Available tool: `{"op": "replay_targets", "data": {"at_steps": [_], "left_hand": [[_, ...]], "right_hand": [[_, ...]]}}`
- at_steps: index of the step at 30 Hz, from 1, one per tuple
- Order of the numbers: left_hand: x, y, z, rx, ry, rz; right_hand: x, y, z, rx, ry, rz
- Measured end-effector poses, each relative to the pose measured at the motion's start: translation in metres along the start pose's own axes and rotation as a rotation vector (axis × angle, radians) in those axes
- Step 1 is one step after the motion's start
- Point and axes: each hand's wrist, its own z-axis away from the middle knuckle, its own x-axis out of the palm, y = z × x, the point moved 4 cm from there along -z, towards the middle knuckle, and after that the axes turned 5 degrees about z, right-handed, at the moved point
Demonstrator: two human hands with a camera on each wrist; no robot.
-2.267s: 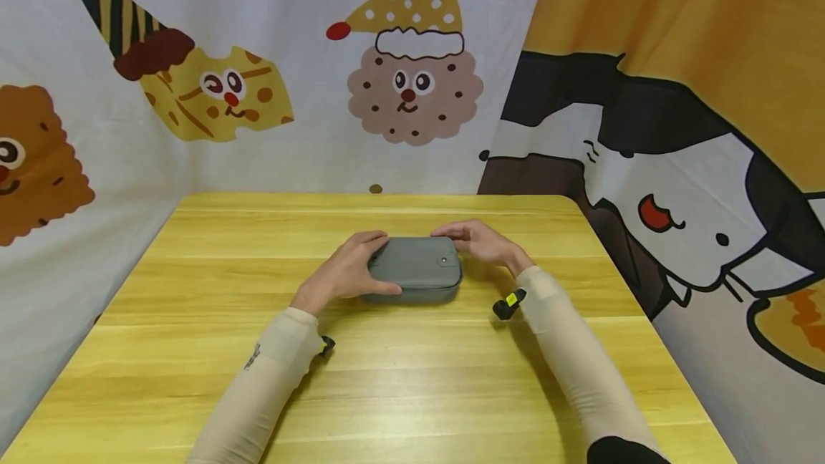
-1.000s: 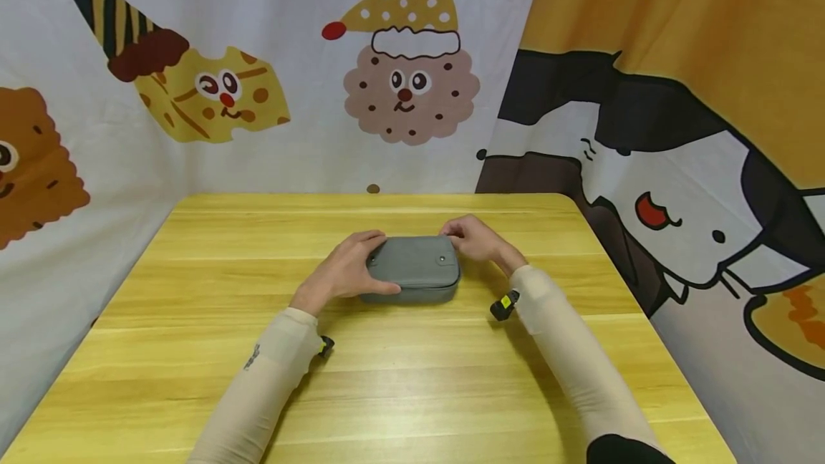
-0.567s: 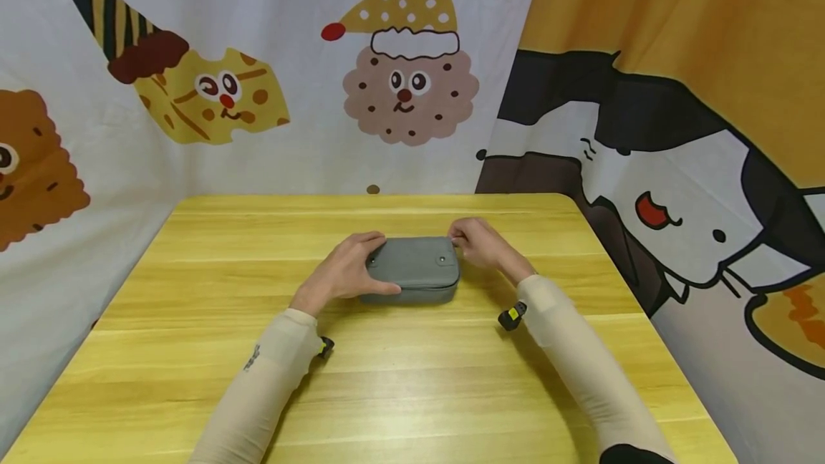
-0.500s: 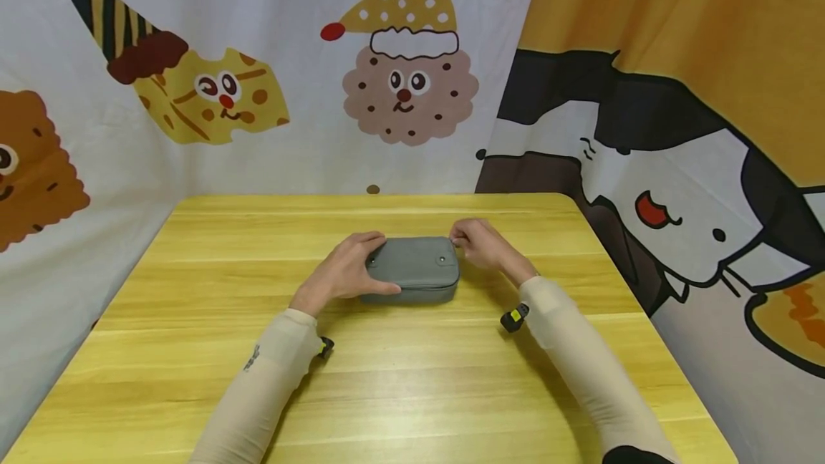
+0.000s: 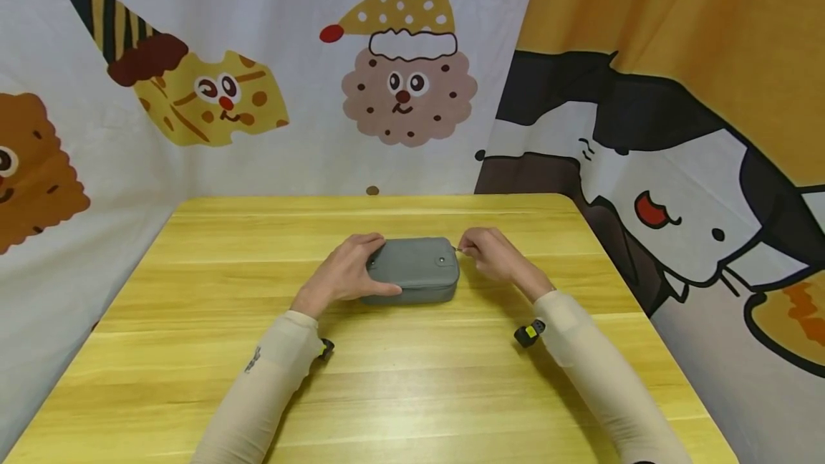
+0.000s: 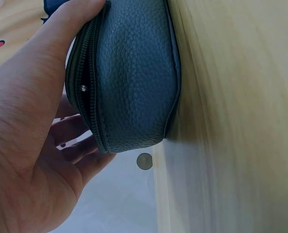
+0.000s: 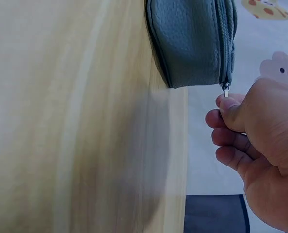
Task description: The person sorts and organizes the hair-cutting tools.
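Note:
A grey leather zippered pouch (image 5: 412, 267) lies flat on the wooden table, two metal snaps showing on its top. My left hand (image 5: 344, 274) holds its left end, thumb along the near side and fingers over the far corner. At that end the zipper (image 6: 89, 77) is parted, leaving a dark narrow gap in the left wrist view. My right hand (image 5: 498, 258) is off the far right corner. In the right wrist view its thumb and index finger pinch the small metal zipper pull (image 7: 227, 91), drawn out from the pouch's corner; the other fingers are curled.
The light wooden table (image 5: 399, 378) reaches a straight far edge just before a white cartoon-printed curtain (image 5: 245, 163). A yellow and black printed curtain (image 5: 644, 92) hangs at the right. Small black cameras (image 5: 529, 333) sit at both wrists.
My right hand has moved from the pouch's far side round its far right corner, then right and toward me, pinching the zipper pull. The left hand and the pouch have stayed nearly still.

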Motion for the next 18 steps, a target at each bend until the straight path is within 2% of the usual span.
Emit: {"op": "replay_targets", "data": {"at_steps": [10, 18], "left_hand": [[0.002, 0.001, -0.002, 0.005, 0.004, -0.015], [0.002, 0.001, -0.002, -0.003, 0.026, -0.048]], "right_hand": [[-0.006, -0.014, 0.025, -0.082, 0.021, 0.049], [-0.008, -0.03, 0.047, -0.135, -0.008, 0.051]]}}
